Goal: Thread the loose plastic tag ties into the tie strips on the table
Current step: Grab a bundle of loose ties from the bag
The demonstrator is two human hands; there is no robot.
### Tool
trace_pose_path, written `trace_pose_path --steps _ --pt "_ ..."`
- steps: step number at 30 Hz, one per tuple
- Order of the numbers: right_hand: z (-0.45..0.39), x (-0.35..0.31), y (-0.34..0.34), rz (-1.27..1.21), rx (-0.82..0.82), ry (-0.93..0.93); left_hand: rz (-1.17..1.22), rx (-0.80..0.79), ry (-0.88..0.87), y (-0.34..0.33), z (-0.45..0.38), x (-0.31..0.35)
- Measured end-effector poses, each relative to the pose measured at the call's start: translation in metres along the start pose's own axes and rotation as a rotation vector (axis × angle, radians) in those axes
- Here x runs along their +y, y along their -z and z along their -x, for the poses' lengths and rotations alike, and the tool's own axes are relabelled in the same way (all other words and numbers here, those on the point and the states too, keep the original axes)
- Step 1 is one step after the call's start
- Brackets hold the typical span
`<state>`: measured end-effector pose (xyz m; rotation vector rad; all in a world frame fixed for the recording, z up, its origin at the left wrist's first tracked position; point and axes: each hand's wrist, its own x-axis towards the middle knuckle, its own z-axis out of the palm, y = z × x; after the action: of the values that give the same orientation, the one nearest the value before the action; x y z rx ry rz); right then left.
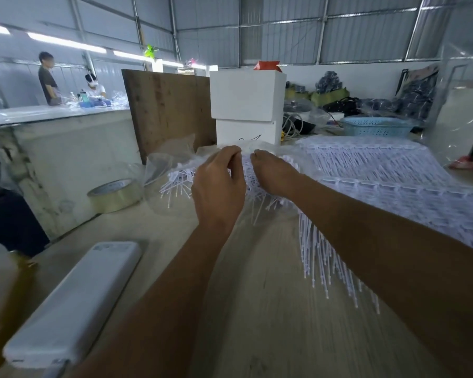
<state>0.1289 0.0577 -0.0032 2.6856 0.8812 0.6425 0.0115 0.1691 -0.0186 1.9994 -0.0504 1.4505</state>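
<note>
Both hands are raised over the middle of the wooden table [270, 309]. My left hand [220, 184] has its fingers curled and pinches the top of a bunch of white plastic tag ties [247, 170]. Just to its right, my right hand [273, 173] pinches the same bunch, fingertips almost touching the left ones. Loose ties [175, 184] fan out below and left of the hands, half inside a clear plastic bag [170, 156]. Long white tie strips [380, 170] lie in rows on the right, their tails [328, 257] hanging toward me.
A roll of clear tape [115, 195] sits at the left. A white flat case [71, 304] lies near the front left edge. Behind the hands stand a brown board [170, 110] and stacked white boxes [246, 105]; a blue basket [377, 126] is far right. Two people stand far left.
</note>
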Motion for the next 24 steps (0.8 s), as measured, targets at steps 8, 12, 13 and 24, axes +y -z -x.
trace_pose_path --steps 8,12,13,24 --pt "0.130 -0.003 0.043 -0.240 -0.007 0.284 -0.054 -0.342 -0.093 -0.006 0.021 0.029" --pt "0.218 0.051 0.049 -0.326 0.210 0.032 -0.144 -0.542 -0.344 -0.018 0.046 0.051" --pt "0.233 0.073 0.046 -0.339 0.246 -0.066 -0.166 -0.598 -0.407 -0.023 0.053 0.055" --pt "0.333 0.213 -0.034 -0.192 0.198 -0.471 -0.176 -0.756 -0.347 -0.043 0.073 0.063"
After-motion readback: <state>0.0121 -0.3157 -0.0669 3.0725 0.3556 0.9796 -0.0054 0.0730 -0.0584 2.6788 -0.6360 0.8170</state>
